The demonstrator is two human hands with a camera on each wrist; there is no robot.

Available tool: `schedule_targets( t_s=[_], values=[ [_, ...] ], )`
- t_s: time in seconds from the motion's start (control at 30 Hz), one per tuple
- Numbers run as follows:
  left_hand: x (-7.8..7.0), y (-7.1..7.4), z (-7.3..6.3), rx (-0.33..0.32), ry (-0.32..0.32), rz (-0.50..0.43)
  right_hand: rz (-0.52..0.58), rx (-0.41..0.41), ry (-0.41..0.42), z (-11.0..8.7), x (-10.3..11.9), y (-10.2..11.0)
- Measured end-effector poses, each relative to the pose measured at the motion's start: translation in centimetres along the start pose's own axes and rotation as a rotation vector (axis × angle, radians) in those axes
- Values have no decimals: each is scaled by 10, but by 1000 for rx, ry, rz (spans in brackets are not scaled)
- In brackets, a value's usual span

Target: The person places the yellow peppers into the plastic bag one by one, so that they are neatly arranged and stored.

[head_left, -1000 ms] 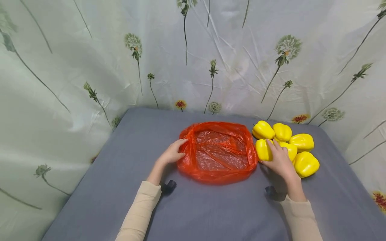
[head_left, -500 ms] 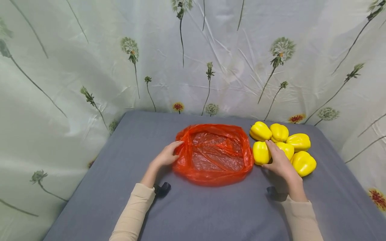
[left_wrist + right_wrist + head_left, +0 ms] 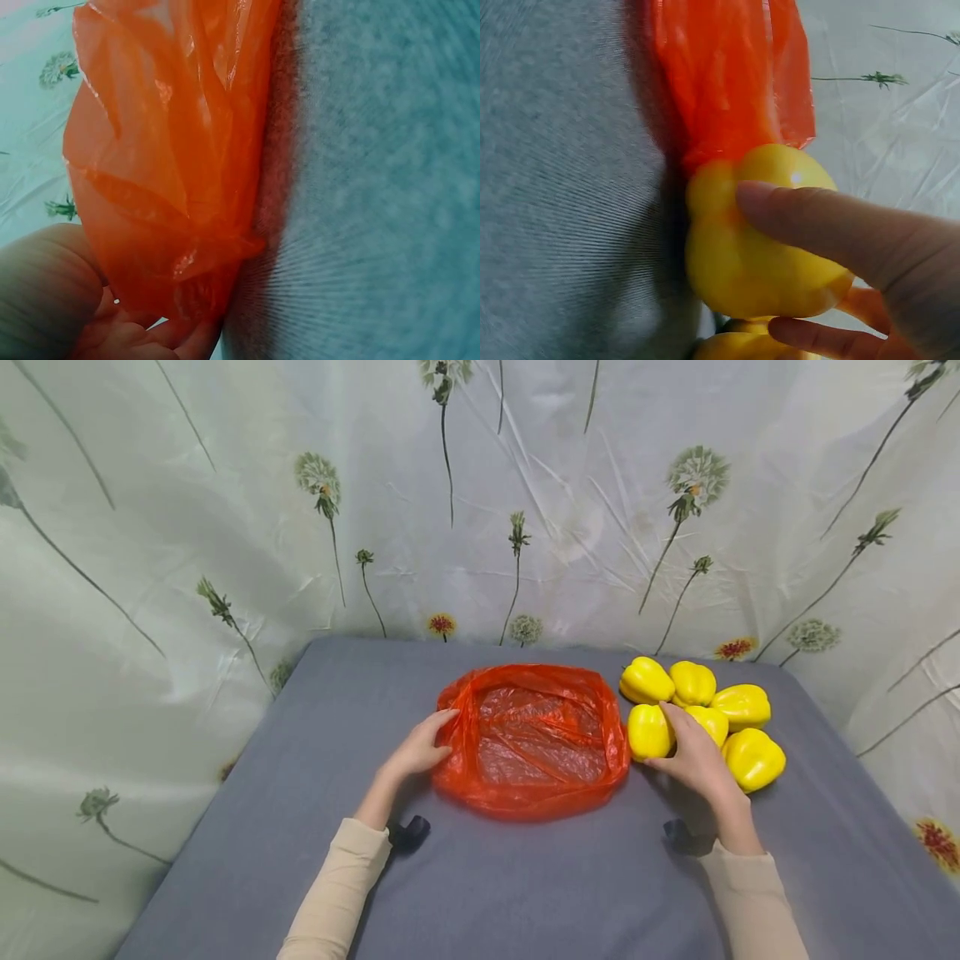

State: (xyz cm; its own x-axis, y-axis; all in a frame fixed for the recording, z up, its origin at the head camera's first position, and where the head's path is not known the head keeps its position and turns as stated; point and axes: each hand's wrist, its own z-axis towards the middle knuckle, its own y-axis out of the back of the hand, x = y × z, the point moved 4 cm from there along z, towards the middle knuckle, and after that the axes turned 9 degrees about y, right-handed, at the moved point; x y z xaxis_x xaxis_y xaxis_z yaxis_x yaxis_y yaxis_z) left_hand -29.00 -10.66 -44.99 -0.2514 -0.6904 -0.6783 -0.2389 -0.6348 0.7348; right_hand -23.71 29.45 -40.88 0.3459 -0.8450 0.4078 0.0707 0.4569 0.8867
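Observation:
A red plastic bag [image 3: 528, 802] lies on the grey cloth with its mouth spread wide and facing up. At its left side, my left hand [image 3: 420, 747] touches the plastic with extended fingers, the thumb held apart from them. My right hand [image 3: 699, 758] grips a yellow bell pepper [image 3: 649, 732] just right of the bag. The right wrist view has the thumb [image 3: 780, 206] lying across this pepper while other fingers reach round its far side. Several more yellow bell peppers [image 3: 753, 760] sit behind and right of that hand, one partly hidden by it.
Grey cloth [image 3: 525, 893] covers the table. A pale curtain [image 3: 570, 527] printed with dandelions hangs behind it and along the sides. Dark wrist-camera mounts [image 3: 409, 833] show beside both wrists.
The head view has shifted slightly. My right thumb and fingers sit closer round the pepper beside the bag, which stays about where it was. The left hand remains at the bag's left side.

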Motion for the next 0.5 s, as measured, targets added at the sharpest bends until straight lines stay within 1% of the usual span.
schedule_targets(
  t_s=[0.1,0.23,0.43,0.5],
  values=[
    [-2,3,-1,-1,0,-12,-7,-44,9,0,1,5],
    [-2,4,-2,10,6,-7,12,-76,-2,-1,3,10],
    [-2,2,0,16,-17,2,85,-179,7,0,4,14],
    [-2,0,-1,28,-14,-3,107,-199,-1,-1,3,14]
  ],
)
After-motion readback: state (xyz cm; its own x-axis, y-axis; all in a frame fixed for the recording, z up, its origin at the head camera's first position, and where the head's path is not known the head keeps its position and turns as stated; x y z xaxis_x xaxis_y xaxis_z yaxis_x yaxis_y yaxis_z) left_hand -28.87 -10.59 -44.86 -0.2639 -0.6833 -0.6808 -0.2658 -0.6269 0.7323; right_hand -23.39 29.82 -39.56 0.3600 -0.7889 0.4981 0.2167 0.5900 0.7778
